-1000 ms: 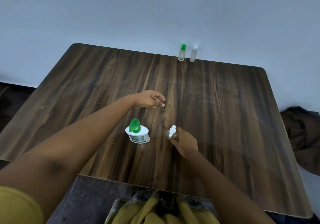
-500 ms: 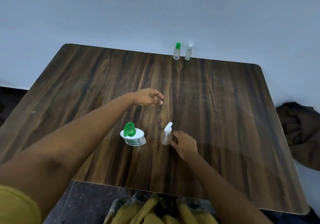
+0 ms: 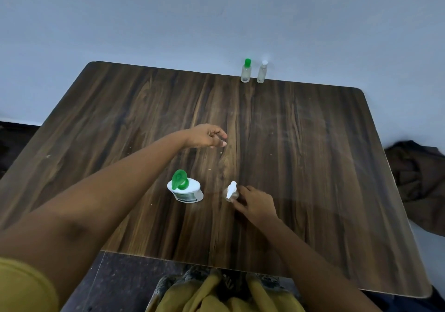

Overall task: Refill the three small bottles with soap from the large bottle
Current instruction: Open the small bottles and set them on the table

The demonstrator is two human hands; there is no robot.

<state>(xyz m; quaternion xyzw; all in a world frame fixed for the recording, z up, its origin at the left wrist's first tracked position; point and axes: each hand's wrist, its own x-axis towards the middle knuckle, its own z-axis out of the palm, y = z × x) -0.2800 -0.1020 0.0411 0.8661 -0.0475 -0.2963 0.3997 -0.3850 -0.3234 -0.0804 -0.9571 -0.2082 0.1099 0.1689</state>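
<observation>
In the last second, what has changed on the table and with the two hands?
The right hand stood the small pump bottle upright and now rests its fingers against its side. The left hand still hovers with curled fingers, empty. The large bottle with its green cap open and the two small bottles at the far edge stayed in place.

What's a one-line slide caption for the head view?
Right hand grips pump bottle beside the large soap bottle; left hand hovers.
</observation>
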